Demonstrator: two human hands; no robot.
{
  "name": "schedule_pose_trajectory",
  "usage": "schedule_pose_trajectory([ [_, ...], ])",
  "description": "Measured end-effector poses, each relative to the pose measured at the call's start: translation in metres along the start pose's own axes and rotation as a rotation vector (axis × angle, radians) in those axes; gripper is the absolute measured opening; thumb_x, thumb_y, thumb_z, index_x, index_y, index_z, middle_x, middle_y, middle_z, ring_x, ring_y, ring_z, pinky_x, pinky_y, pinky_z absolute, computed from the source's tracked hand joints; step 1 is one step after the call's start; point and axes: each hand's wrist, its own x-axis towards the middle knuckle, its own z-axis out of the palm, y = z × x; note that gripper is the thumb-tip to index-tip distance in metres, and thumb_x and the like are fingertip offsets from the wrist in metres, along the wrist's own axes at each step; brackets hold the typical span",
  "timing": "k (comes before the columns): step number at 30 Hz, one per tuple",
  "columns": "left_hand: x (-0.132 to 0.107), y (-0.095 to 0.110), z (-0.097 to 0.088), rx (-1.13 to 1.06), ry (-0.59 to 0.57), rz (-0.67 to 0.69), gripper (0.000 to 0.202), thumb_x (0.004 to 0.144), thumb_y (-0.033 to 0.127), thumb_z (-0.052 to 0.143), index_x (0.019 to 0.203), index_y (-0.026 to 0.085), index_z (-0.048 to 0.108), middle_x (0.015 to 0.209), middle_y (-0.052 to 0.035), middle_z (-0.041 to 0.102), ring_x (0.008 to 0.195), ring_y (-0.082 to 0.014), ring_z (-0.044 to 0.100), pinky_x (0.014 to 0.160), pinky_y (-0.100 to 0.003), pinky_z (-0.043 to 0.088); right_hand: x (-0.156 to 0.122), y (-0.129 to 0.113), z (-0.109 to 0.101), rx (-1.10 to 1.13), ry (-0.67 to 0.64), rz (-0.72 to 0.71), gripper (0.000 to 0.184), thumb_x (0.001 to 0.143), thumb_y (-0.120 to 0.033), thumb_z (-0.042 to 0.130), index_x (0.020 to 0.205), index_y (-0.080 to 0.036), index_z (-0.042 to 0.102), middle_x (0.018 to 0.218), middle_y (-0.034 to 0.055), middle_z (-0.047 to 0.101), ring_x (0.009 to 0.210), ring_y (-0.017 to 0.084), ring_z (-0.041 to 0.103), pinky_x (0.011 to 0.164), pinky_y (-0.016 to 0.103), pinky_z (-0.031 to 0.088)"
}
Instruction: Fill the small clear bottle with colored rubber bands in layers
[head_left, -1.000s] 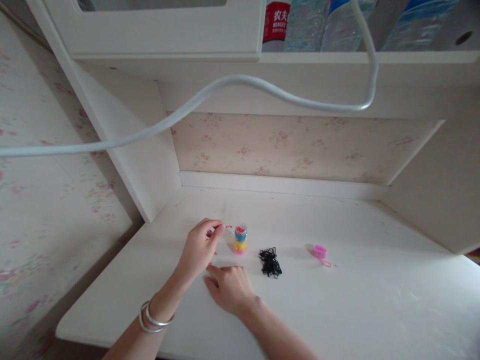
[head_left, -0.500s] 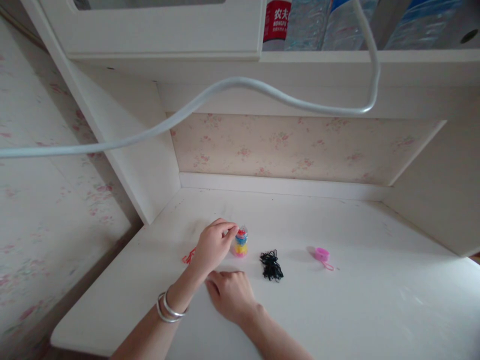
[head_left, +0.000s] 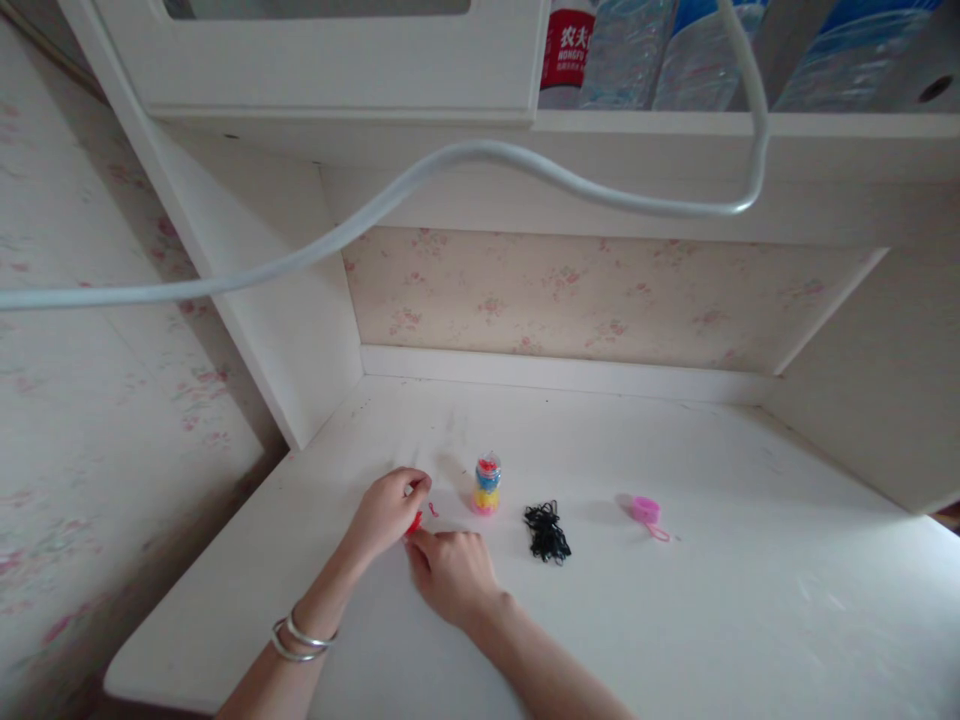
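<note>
My left hand [head_left: 386, 510], with silver bangles on the wrist, is curled over a small cluster of red elastic bands [head_left: 415, 522] on the white desk [head_left: 720, 600], its fingertips pinching them. Just right of it my right hand [head_left: 450, 570] rests knuckles-up on the desk, its fingers bent toward the same red bands. A small clear jar [head_left: 487, 484] filled with coloured bands in layers stands upright a little beyond both hands. One loose red band [head_left: 433, 509] lies between the jar and my left hand.
A heap of black elastic bands [head_left: 546, 531] lies right of the jar, with a pink lid [head_left: 645, 511] further right. A white cable [head_left: 480, 160] hangs across the view. Water bottles [head_left: 622, 50] stand on the shelf above.
My left hand has drawn back from the jar's mouth toward me and come down on the red bands at the desk surface. The right hand has barely shifted.
</note>
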Motion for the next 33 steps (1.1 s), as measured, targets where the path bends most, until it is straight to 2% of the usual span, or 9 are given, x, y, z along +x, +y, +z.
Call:
schedule_pose_trajectory([
  [6, -0.007, -0.022, 0.009, 0.152, -0.077, 0.051, 0.020, 0.084, 0.022, 0.049, 0.088, 0.020, 0.068, 0.095, -0.0051, 0.069, 0.085, -0.0171, 0.064, 0.078, -0.026, 0.045, 0.001, 0.005, 0.001, -0.021, 0.047, 0.110, 0.025, 0.091, -0.032, 0.042, 0.085, -0.025, 0.066, 0.078, 0.0015, 0.073, 0.063, 0.017, 0.067, 0.053, 0.022, 0.036],
  [10, -0.011, -0.023, 0.012, 0.184, -0.052, 0.062, 0.023, 0.085, 0.020, 0.046, 0.092, 0.020, 0.068, 0.098, -0.0062, 0.069, 0.088, -0.0184, 0.064, 0.079, -0.027, 0.045, -0.004, 0.008, -0.001, -0.022, 0.055, 0.136, 0.023, 0.089, -0.025, 0.044, 0.089, -0.026, 0.067, 0.078, 0.0011, 0.073, 0.064, 0.016, 0.067, 0.053, 0.022, 0.035],
  [15, -0.013, -0.018, 0.009, 0.171, -0.003, 0.051, 0.024, 0.085, 0.020, 0.047, 0.095, 0.023, 0.069, 0.098, -0.0059, 0.071, 0.088, -0.0186, 0.066, 0.079, -0.027, 0.046, -0.013, 0.013, -0.002, 0.095, 0.116, 0.141, 0.027, 0.093, -0.028, 0.043, 0.097, -0.030, 0.069, 0.078, -0.0007, 0.073, 0.066, 0.012, 0.066, 0.057, 0.018, 0.037],
  [19, -0.016, -0.011, 0.004, 0.140, 0.029, 0.056, 0.025, 0.088, 0.026, 0.045, 0.094, 0.025, 0.070, 0.090, -0.0040, 0.073, 0.078, -0.0165, 0.067, 0.071, -0.024, 0.047, -0.021, 0.021, -0.009, 0.275, 0.260, 0.048, 0.030, 0.095, -0.029, 0.041, 0.103, -0.026, 0.070, 0.079, 0.0021, 0.073, 0.069, 0.011, 0.066, 0.064, 0.017, 0.042],
  [23, -0.020, -0.007, 0.006, 0.028, 0.064, 0.043, 0.029, 0.090, 0.032, 0.041, 0.093, 0.022, 0.069, 0.076, -0.0014, 0.071, 0.057, -0.0122, 0.062, 0.055, -0.021, 0.044, -0.025, 0.033, -0.023, 0.428, 0.534, -0.042, 0.026, 0.093, -0.031, 0.048, 0.098, -0.020, 0.071, 0.068, 0.0026, 0.068, 0.055, 0.009, 0.058, 0.058, 0.018, 0.042],
  [25, -0.021, -0.007, 0.010, -0.033, 0.050, 0.013, 0.031, 0.091, 0.034, 0.040, 0.093, 0.021, 0.068, 0.069, 0.0005, 0.068, 0.048, -0.0113, 0.059, 0.047, -0.021, 0.042, -0.024, 0.041, -0.031, 0.476, 0.703, 0.035, 0.025, 0.090, -0.033, 0.053, 0.094, -0.018, 0.072, 0.057, -0.0002, 0.061, 0.048, 0.007, 0.050, 0.052, 0.018, 0.039],
  [28, -0.020, -0.007, 0.014, -0.069, 0.031, 0.016, 0.033, 0.091, 0.035, 0.039, 0.095, 0.022, 0.069, 0.066, 0.0012, 0.068, 0.051, -0.0127, 0.060, 0.048, -0.022, 0.044, -0.019, 0.052, -0.042, 0.618, 0.853, 0.278, 0.029, 0.088, -0.039, 0.056, 0.095, -0.016, 0.072, 0.052, -0.0032, 0.053, 0.045, 0.007, 0.042, 0.046, 0.019, 0.034],
  [30, -0.018, -0.008, 0.016, -0.060, 0.048, 0.044, 0.031, 0.090, 0.033, 0.041, 0.096, 0.022, 0.070, 0.074, -0.0007, 0.071, 0.062, -0.0146, 0.065, 0.058, -0.024, 0.049, -0.014, 0.058, -0.048, 0.719, 0.878, 0.394, 0.034, 0.086, -0.043, 0.057, 0.098, -0.015, 0.072, 0.055, -0.0032, 0.052, 0.047, 0.007, 0.040, 0.046, 0.019, 0.032],
  [33, -0.016, -0.010, 0.018, -0.057, 0.055, 0.055, 0.031, 0.090, 0.028, 0.041, 0.101, 0.022, 0.069, 0.092, -0.0033, 0.073, 0.082, -0.0169, 0.068, 0.076, -0.028, 0.052, -0.006, 0.062, -0.054, 0.802, 0.853, 0.443, 0.039, 0.083, -0.048, 0.059, 0.099, -0.015, 0.072, 0.058, -0.0020, 0.054, 0.049, 0.008, 0.039, 0.047, 0.020, 0.033],
])
